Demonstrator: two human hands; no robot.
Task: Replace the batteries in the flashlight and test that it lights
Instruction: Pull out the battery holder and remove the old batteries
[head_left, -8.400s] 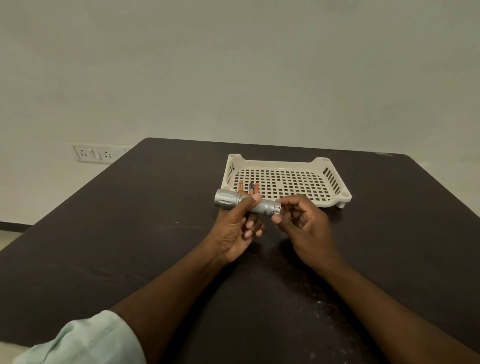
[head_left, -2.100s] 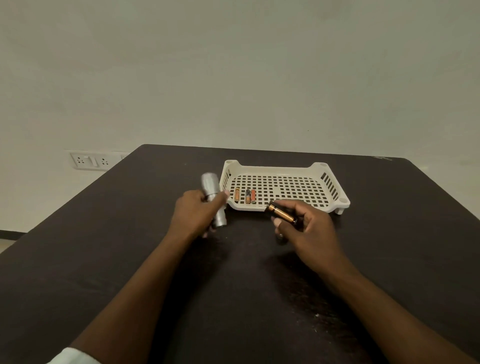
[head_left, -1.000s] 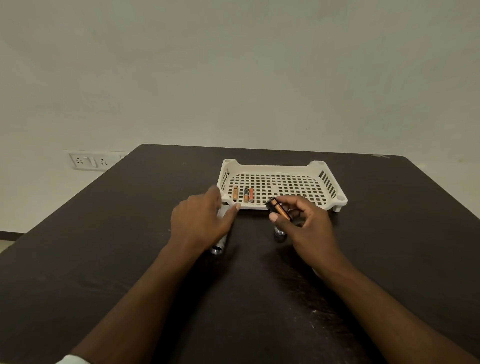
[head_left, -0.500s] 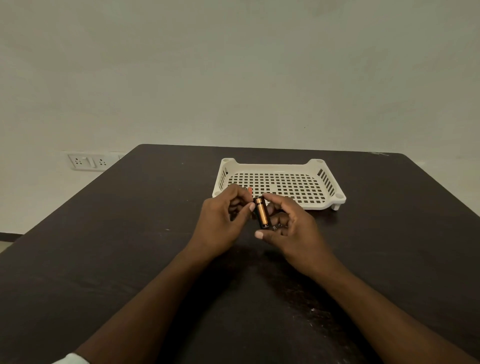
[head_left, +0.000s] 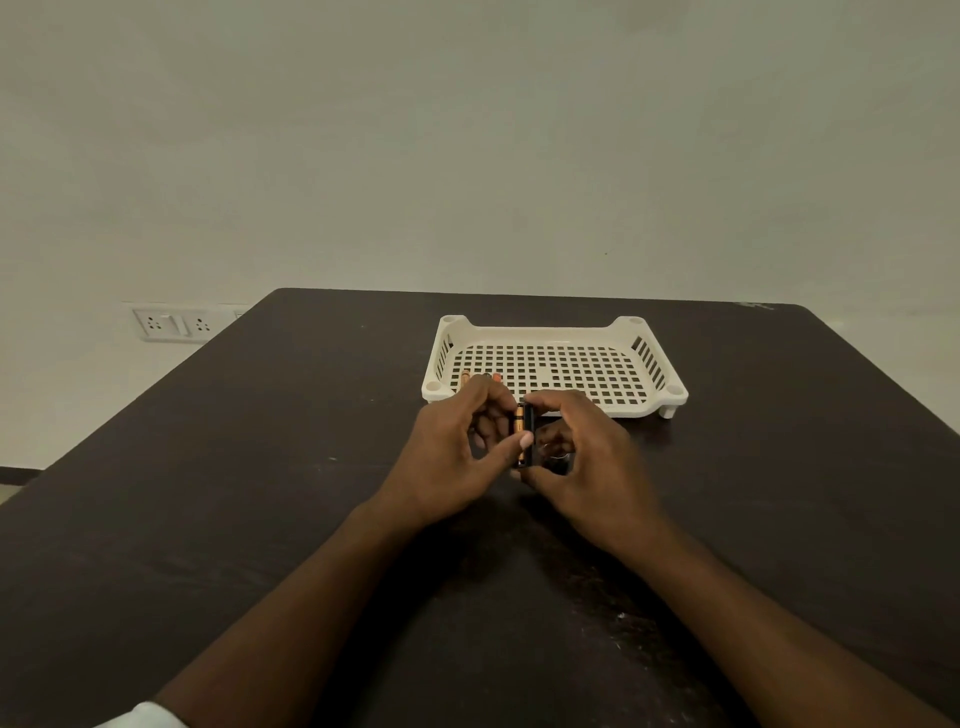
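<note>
Just in front of the white perforated plastic tray (head_left: 644, 402), both hands, left (head_left: 457, 457) and right (head_left: 587, 462), pinch a black-and-copper cylindrical battery holder (head_left: 523, 434), long axis pointing away, above the dark tabletop (head_left: 208, 493).

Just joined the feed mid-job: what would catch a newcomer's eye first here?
Both hands meet at the table's middle: the left hand and right hand pinch a small black-and-copper battery holder. Just behind them sits a cream perforated plastic tray on the dark wooden table, with a few small batteries at its near left corner.
</note>
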